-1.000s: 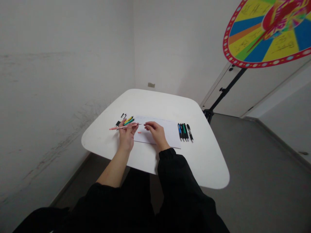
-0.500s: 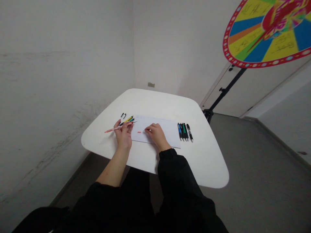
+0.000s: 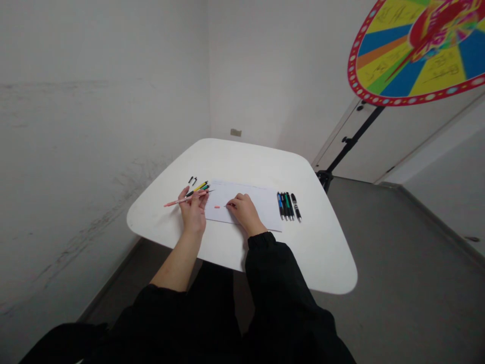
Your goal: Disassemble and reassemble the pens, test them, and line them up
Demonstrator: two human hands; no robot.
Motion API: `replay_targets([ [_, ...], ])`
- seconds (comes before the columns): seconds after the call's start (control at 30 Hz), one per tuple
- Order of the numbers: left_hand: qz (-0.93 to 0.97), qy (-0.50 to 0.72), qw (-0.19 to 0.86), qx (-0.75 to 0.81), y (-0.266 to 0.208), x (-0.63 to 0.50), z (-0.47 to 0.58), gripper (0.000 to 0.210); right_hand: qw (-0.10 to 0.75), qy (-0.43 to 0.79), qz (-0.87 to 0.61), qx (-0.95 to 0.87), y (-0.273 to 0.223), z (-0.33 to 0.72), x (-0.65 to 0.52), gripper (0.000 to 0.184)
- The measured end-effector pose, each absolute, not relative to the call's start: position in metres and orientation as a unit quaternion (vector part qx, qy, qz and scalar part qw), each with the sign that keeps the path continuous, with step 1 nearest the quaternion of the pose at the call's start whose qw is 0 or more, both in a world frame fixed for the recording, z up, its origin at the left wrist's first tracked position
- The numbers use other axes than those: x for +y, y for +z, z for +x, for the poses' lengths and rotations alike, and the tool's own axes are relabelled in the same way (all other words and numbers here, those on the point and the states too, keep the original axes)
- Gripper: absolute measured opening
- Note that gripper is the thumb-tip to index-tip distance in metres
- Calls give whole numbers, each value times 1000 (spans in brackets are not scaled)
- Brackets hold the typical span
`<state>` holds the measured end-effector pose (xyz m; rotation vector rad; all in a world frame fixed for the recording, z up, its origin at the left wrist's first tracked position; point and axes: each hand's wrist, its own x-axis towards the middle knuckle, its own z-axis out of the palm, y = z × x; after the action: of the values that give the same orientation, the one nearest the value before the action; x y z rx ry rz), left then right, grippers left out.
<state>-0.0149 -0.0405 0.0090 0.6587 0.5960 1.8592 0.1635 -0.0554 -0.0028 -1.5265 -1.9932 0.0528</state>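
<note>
My left hand (image 3: 194,211) is closed around a pink pen (image 3: 175,202), held slanting with its thin tip or refill toward the right, above the left edge of a white sheet of paper (image 3: 261,207). Over the middle of the paper, my right hand (image 3: 244,211) pinches something small and thin that I cannot make out. A short pink piece (image 3: 217,207) lies on the paper between both hands. Behind my left hand, yellow and green pens (image 3: 201,185) lie together, partly hidden by the fingers.
Two small dark pieces (image 3: 193,179) lie at the left of the white table (image 3: 242,156). Right of the paper, several pens (image 3: 288,206) lie in a row. A colourful prize wheel (image 3: 417,55) stands on a black stand at the right. Walls border the left and back.
My right hand stays nearly in place, its fingertips shifting very slightly; the thin thing in them shows less. My left hand holds the pink pen almost as before.
</note>
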Motion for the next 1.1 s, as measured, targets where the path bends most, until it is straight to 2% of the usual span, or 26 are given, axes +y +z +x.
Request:
replay_targets([
  [0.23, 283, 772, 508, 256, 9, -41, -15, 53, 303, 36, -581, -754, 1, 163, -58, 9],
  [0.37, 285, 772, 509, 252, 8, -41, -14, 55, 304, 28, -585, -752, 3, 162, -59, 15],
  [0.73, 316, 731, 556, 238, 11, -45, -13, 59, 400, 32, -553, -730, 8, 159, -59, 31],
  [1.1, 338, 708, 572, 240, 11, -47, -13, 59, 460, 65, -504, -728, 17, 155, -66, 24],
])
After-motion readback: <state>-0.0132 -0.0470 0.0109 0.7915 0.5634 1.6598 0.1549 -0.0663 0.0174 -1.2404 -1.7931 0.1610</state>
